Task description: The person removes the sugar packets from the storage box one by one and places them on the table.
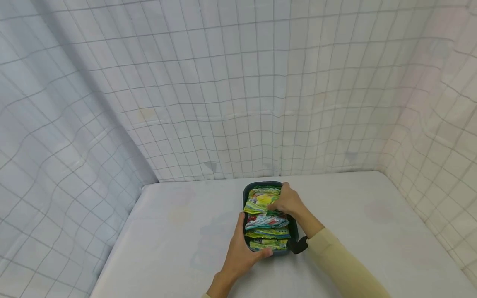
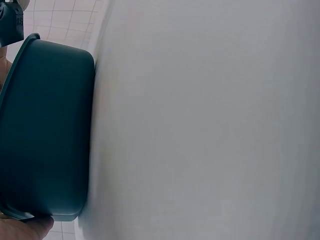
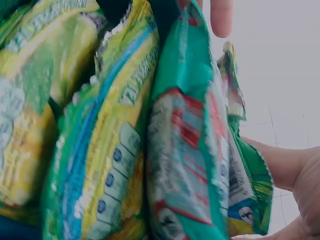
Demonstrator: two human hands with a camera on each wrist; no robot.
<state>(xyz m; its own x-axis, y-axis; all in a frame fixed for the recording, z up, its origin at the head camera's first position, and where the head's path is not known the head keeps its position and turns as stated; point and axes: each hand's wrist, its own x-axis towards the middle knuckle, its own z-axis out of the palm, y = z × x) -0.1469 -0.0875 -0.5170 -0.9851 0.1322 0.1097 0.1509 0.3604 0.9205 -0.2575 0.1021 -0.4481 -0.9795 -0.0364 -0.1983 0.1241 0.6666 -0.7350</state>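
A dark green plastic container [image 1: 294, 231] with rounded corners sits on the white table, filled with a row of packets. My left hand [image 1: 240, 252] grips its near left corner, fingers along the left rim and thumb at the near end; the left wrist view shows the container's outer wall [image 2: 50, 130]. My right hand [image 1: 292, 203] reaches over the far right part and pinches the edge of a yellow-green packet [image 1: 262, 200]. A teal and red packet [image 3: 182, 145] stands beside a yellow packet with a blue stripe [image 3: 115, 150] in the right wrist view. Part of the right fingers is hidden.
The white table [image 1: 179, 231] extends on both sides of the container. White grid-patterned curtains [image 1: 223, 103] hang behind it and at both sides. A black camera mount [image 1: 298, 245] on my right wrist sits close to the container's near right corner.
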